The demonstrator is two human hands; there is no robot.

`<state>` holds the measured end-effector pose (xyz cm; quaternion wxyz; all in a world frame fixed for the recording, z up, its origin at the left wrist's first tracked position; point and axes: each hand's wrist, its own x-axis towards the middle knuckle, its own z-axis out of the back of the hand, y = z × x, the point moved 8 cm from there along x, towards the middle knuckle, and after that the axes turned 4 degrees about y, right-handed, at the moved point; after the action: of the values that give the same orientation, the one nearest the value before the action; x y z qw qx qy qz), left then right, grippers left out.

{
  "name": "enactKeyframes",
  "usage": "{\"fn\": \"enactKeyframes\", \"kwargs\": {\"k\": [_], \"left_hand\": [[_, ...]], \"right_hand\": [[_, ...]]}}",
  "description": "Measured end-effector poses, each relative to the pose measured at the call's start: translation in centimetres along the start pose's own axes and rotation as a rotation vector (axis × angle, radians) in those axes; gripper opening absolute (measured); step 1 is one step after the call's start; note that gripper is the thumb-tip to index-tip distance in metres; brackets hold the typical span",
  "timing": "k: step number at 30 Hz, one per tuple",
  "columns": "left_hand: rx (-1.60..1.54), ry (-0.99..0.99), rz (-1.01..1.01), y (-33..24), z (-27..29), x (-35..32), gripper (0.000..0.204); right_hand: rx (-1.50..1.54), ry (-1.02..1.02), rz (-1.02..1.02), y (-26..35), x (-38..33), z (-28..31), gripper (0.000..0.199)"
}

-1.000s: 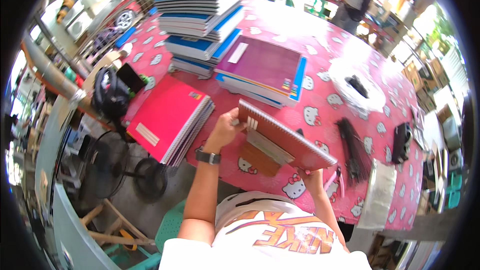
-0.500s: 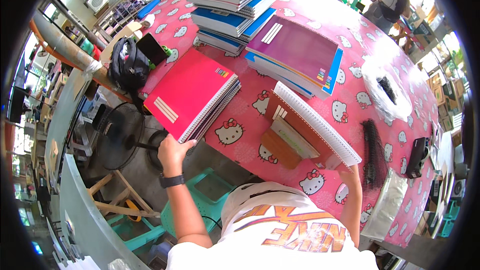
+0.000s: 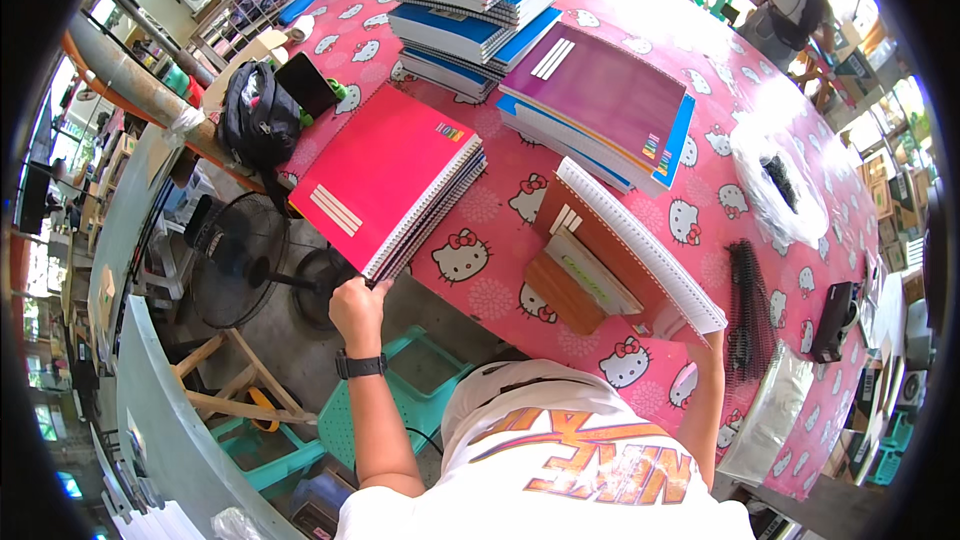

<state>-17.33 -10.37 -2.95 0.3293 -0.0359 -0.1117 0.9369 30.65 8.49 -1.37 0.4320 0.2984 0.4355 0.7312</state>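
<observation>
The red notebook stack [image 3: 385, 180] (likely heavy, floppy) is gripped at its near corner by the left hand [image 3: 358, 302], while the brown notebook [image 3: 625, 250] is held, it seems, by right-hand fingers [image 3: 706, 345].

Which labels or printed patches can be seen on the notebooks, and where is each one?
Red notebook under the left hand: white stripes near one corner, small coloured patch at another.
Purple notebook: white stripes, small coloured patch.
Brown notebook, tilted by the right hand: white stripes.
</observation>
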Motion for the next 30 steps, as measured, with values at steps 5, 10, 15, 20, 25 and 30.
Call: {"fn": "enactKeyframes", "kwargs": {"k": [5,10,15,20,25,30], "left_hand": [[-0.043,0.083,0.077,-0.3,1.2,0.5,0.04],[-0.106,0.219,0.051,1.3,-0.2,1.7,0.039],[-0.243,0.155,0.025,1.9,-0.9,1.5,0.034],[-0.139,0.181,0.055,1.4,-1.2,1.1,0.036],[-0.234,0.349,-0.026,2.6,-2.0,3.1,0.041],[0.034,0.48,-0.114,1.4,-0.5,2.5,0.051]], "right_hand": [[0.038,-0.019,-0.02,0.3,0.1,0.2,0.022],[-0.083,-0.056,0.09,-0.1,-0.5,0.3,0.019],[-0.235,-0.047,0.166,-0.9,-0.5,-0.2,0.018],[0.016,-0.041,0.019,-3.6,-0.2,-0.3,0.017],[0.064,-0.055,-0.077,-0.7,1.0,0.1,0.018],[-0.094,-0.125,-0.033,-1.2,-1.0,2.5,0.024]]}}
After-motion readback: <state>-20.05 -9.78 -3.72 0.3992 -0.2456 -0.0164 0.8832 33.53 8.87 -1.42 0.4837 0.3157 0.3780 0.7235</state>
